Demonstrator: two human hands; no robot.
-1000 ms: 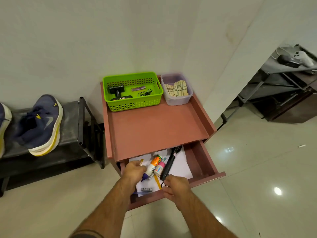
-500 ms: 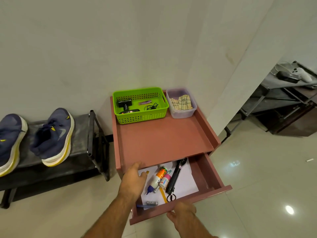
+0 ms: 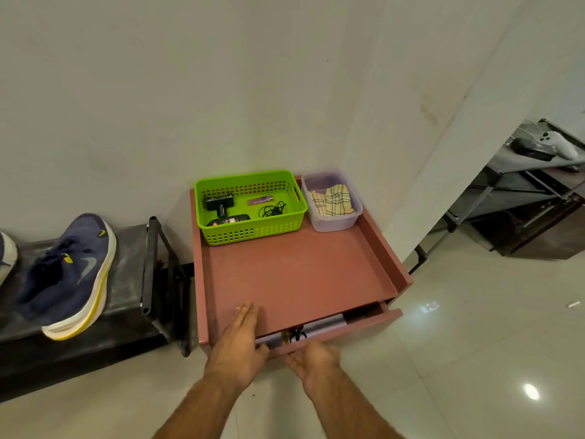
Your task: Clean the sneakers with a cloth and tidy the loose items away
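A pink side table (image 3: 294,280) stands against the wall. Its drawer (image 3: 373,321) is pushed almost fully in, with only a narrow gap showing paper and a black key ring. My left hand (image 3: 240,340) lies flat on the table's front edge, fingers together. My right hand (image 3: 313,359) presses on the drawer front, holding nothing. A green basket (image 3: 253,229) at the back holds a brush, a tube and a cable. Beside it a clear tub (image 3: 335,223) holds a checked cloth (image 3: 330,201). A navy sneaker (image 3: 69,274) rests on a dark bench (image 3: 126,280) at the left; another shows at the frame edge.
A black metal rack (image 3: 158,267) stands between bench and table. At the right, a grey shelf unit (image 3: 522,185) carries a white game controller (image 3: 560,145). A wall corner juts out just right of the table. The floor is glossy tile.
The drawer has gone from wide open to almost shut. My right hand pushed its front inward. My left hand moved out of the drawer onto the tabletop's front edge.
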